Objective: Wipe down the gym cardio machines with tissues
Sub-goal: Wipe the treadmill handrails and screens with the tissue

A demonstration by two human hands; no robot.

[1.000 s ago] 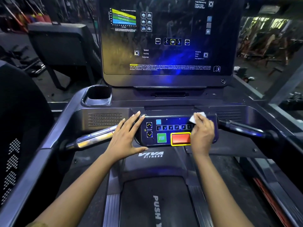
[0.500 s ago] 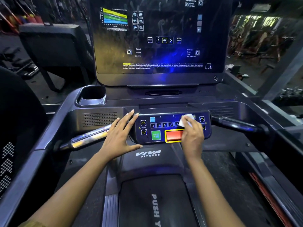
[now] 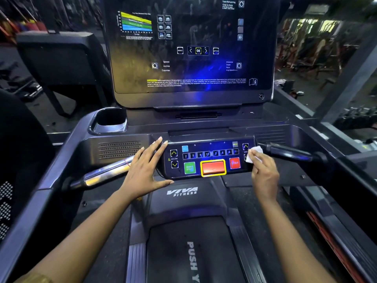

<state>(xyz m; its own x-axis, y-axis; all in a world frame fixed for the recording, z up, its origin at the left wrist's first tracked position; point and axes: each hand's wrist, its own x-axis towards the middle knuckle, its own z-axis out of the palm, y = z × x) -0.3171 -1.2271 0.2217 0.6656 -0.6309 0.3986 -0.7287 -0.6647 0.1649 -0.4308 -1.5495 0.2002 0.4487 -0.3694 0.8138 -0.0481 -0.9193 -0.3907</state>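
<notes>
A treadmill fills the head view, with a dark button panel (image 3: pixel 208 158) below a large console screen (image 3: pixel 193 48). My right hand (image 3: pixel 264 173) pinches a folded white tissue (image 3: pixel 254 154) and presses it on the panel's right end, beside the red STOP button (image 3: pixel 234 163). My left hand (image 3: pixel 145 168) lies flat with straight fingers against the panel's left edge, over the chrome left handlebar (image 3: pixel 102 176).
A black right handlebar (image 3: pixel 289 153) sticks out just beyond the tissue. A cup holder (image 3: pixel 110 121) sits at the console's back left. The belt cover marked VIVA FITNESS (image 3: pixel 182 190) lies below the panel. Another machine's console (image 3: pixel 57 64) stands at the left.
My right hand has slid the tissue rightward, from the number keys to the panel's right end, uncovering the STOP button. My left hand has stayed in place.
</notes>
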